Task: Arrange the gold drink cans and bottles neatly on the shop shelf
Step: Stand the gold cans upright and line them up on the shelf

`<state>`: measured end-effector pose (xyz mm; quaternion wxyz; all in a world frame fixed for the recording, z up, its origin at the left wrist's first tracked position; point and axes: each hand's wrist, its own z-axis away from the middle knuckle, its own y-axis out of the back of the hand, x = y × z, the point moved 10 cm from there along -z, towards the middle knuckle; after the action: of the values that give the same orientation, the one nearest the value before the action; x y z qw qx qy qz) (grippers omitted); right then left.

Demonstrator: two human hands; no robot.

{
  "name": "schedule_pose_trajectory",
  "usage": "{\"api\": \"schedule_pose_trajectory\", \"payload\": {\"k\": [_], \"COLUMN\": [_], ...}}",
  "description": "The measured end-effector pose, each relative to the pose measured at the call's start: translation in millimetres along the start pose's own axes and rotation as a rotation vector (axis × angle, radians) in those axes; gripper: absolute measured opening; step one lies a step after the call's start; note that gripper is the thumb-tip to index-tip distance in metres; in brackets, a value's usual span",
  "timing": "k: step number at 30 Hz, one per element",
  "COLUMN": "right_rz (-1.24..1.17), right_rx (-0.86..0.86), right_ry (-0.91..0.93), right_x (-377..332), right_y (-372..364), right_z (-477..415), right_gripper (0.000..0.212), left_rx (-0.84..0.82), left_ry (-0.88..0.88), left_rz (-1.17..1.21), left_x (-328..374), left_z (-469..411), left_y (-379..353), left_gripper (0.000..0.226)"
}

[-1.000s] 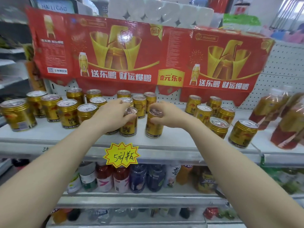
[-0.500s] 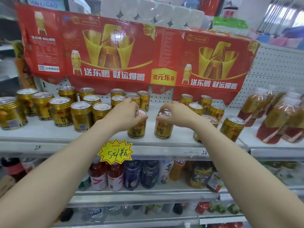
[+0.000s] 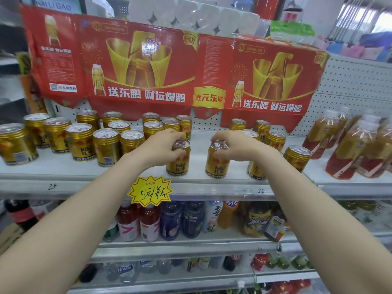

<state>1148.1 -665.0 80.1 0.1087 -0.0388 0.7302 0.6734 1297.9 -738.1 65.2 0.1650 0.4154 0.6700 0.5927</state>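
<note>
Mid-placement: your left hand (image 3: 161, 145) grips one gold can (image 3: 177, 162) by its top and your right hand (image 3: 235, 145) grips a second can (image 3: 217, 165), both upright at the shelf (image 3: 84, 174) front. Next, probably slide them toward 9 o'clock into the cluster (image 3: 106, 145).

The left hand (image 3: 161, 145) and right hand (image 3: 235, 145) hide part of the rims of the left can (image 3: 177, 164) and right can (image 3: 217, 166). The right forearm (image 3: 297, 187) masks a third can (image 3: 255, 171) (label mostly covered) at the shelf's (image 3: 63, 169) front edge. Blurred bottles (image 3: 350, 145) at its right end are cut by the frame.
</note>
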Motion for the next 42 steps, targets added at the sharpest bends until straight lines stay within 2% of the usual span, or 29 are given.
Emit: {"api": "schedule_pose_trajectory", "payload": {"k": [9, 21, 29, 32, 35, 38, 42], "right_rz": [-0.028, -0.069, -0.117, -0.143, -0.063, 0.007, 0.046], "right_rx": [-0.007, -0.032, -0.207, -0.084, 0.054, 0.047, -0.014], "right_ry": [0.014, -0.01, -0.006, -0.01, 0.001, 0.037, 0.098], "right_x": [2.0, 4.4, 7.9, 14.0, 18.6, 16.1, 6.6], "right_y": [-2.2, -4.6, -4.4, 16.4, 31.6, 26.1, 7.7], "right_z": [2.9, -1.4, -18.5, -46.4, -81.5, -118.4, -164.5], "right_gripper": [0.047, 0.045, 0.042, 0.047, 0.043, 0.049, 0.06], "left_rx": [-0.005, 0.026, 0.03, 0.021, 0.128, 0.185, 0.031], "left_ry": [0.014, 0.026, 0.006, 0.034, 0.061, 0.102, 0.163], "left_rz": [-0.023, -0.007, 0.003, 0.075, 0.061, -0.076, -0.218], "left_x": [-2.2, -1.8, -3.3, -10.3, -22.9, -40.5, -66.3], "left_z": [2.8, 6.4, -0.5, -8.2, -26.8, -53.8, -89.8], "left_y": [1.7, 6.4, 4.9, 8.4, 26.5, 41.3, 24.2], "left_gripper": [0.057, 0.059, 0.063, 0.057, 0.044, 0.043, 0.055]}}
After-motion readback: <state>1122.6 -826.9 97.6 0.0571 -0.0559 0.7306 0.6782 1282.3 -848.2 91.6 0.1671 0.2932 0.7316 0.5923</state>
